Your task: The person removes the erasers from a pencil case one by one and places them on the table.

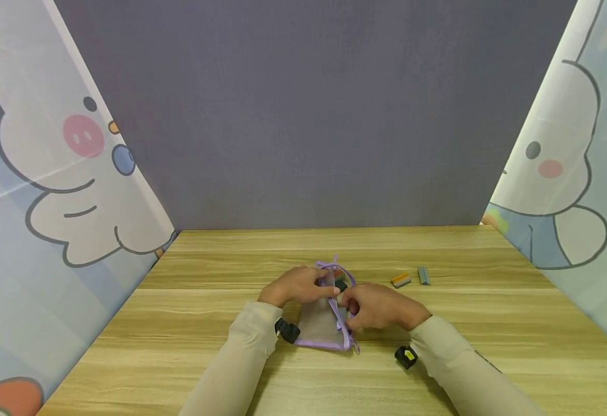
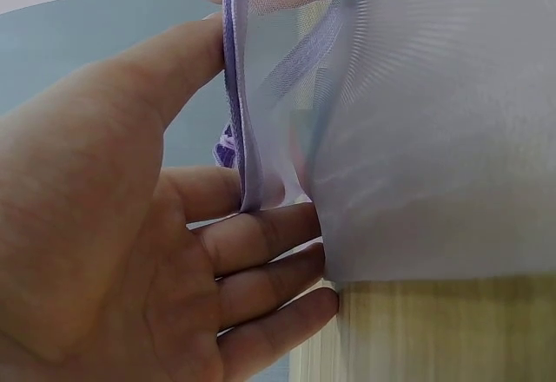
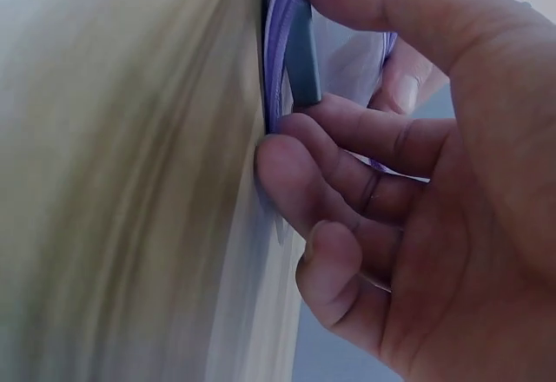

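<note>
A see-through mesh pouch point(image 1: 316, 325) with purple zip edging lies on the table, its opening facing right. My left hand point(image 1: 299, 287) holds the upper edge of the opening, thumb at the purple trim, fingers along the mesh. At the mouth, my right hand point(image 1: 378, 305) pinches a small dark blue-grey block point(image 3: 302, 56) between thumb and index finger, beside the purple zip. The other right fingers are curled near the lower edge. Inside the pouch's far end a dark piece point(image 1: 341, 285) and a reddish-green piece show.
To the right of the pouch lie an orange-and-grey block point(image 1: 401, 281) and a blue-grey block point(image 1: 424, 275) on the wooden table point(image 1: 178, 323). A dark grey panel point(image 1: 324, 115) rises behind the table, with cartoon-printed sheets at both sides.
</note>
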A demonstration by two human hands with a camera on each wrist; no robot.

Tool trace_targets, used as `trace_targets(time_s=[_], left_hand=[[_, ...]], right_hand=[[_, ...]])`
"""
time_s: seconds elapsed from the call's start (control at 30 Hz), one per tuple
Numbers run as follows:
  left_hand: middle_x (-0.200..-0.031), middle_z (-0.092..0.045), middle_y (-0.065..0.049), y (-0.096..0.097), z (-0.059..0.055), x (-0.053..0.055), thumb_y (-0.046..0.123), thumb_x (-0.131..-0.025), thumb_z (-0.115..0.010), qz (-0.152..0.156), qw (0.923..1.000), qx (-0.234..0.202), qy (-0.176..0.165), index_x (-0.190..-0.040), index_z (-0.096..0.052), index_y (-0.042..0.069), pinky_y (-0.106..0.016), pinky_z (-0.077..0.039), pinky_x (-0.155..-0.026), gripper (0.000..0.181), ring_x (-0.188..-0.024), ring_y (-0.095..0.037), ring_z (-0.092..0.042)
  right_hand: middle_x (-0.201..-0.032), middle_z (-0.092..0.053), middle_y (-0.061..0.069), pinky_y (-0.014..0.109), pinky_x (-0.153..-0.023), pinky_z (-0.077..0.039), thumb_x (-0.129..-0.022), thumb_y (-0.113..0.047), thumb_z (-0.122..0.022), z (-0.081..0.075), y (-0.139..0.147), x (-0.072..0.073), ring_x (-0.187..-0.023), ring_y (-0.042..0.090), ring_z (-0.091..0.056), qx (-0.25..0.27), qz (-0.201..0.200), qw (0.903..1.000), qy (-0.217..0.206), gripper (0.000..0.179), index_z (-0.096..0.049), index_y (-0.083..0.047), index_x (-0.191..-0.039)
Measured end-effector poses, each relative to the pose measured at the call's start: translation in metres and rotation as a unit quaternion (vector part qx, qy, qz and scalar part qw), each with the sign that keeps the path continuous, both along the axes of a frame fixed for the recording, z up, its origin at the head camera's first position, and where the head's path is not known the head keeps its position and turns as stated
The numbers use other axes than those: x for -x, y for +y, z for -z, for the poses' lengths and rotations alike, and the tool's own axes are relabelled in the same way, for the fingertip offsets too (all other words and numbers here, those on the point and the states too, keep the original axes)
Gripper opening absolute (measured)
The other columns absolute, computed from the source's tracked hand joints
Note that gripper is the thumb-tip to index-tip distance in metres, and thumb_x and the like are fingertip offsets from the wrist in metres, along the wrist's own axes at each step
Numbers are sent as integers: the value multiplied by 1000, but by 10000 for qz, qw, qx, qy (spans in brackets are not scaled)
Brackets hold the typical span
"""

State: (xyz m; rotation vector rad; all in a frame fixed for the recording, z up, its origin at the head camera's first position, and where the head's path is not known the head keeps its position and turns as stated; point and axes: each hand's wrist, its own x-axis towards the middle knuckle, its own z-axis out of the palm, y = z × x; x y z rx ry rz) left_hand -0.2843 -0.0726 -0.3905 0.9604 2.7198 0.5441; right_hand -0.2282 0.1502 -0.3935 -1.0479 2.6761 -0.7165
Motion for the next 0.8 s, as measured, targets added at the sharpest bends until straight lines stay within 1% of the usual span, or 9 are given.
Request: trace_targets(time_s=[0.07,0.2,0.33,0.43,0.53,0.63,0.8], left_hand=[[-139,-59,-9,0,0,0,63,-95,-55,0,10000,2,14,-152,-45,17,-35,-49,-94,73,-113,-16,-61],[-140,-58,-9,-1,0,1,63,-95,-56,-4,10000,4,55,-152,-46,17,-35,-49,-94,74,-114,-17,-60],[-139,-59,-9,0,0,1,64,-94,-57,-31,9999,3,102,-152,-46,19,-36,-49,-95,74,-117,-20,-60],[-138,-60,-8,0,1,1,65,-93,-57,-38,9999,41,146,-152,-46,21,-37,-48,-96,74,-118,-21,-60],[-139,-59,-8,0,0,1,65,-93,-57,-61,9998,101,171,-152,-47,21,-37,-48,-97,74,-120,-21,-59],[-140,-58,-8,-1,0,1,64,-92,-59,-72,9997,137,184,-151,-48,19,-37,-48,-98,75,-122,-22,-58],[-143,-56,-7,-2,-1,1,64,-92,-60,-91,9996,214,169,-151,-49,17,-39,-46,-101,76,-127,-24,-55]], right_hand=[[-68,-54,-13,24,-54,-39,-77,-19,-73,-1,1,0,-58,3,-47,-73,109,9999,88,10,-67,-16,-85],[-73,-58,-13,26,-56,-44,-78,-28,-77,-1,2,0,-62,3,-51,-268,316,9985,353,15,-68,-19,-86],[-70,-57,-14,27,-54,-43,-79,-34,-78,1,5,1,-60,3,-50,-372,482,9970,477,16,-66,-23,-79],[-68,-54,-14,27,-52,-41,-81,-34,-78,1,7,1,-59,4,-48,-389,525,9965,512,19,-63,-25,-75],[-69,-54,-14,27,-53,-42,-82,-35,-78,1,7,1,-60,4,-48,-418,526,9960,583,18,-64,-24,-77],[-71,-54,-15,27,-55,-43,-82,-35,-78,1,7,2,-61,4,-49,-436,518,9955,665,17,-67,-23,-80],[-72,-54,-14,28,-56,-43,-81,-34,-79,0,5,2,-63,5,-49,-517,515,9934,885,18,-65,-23,-78]])
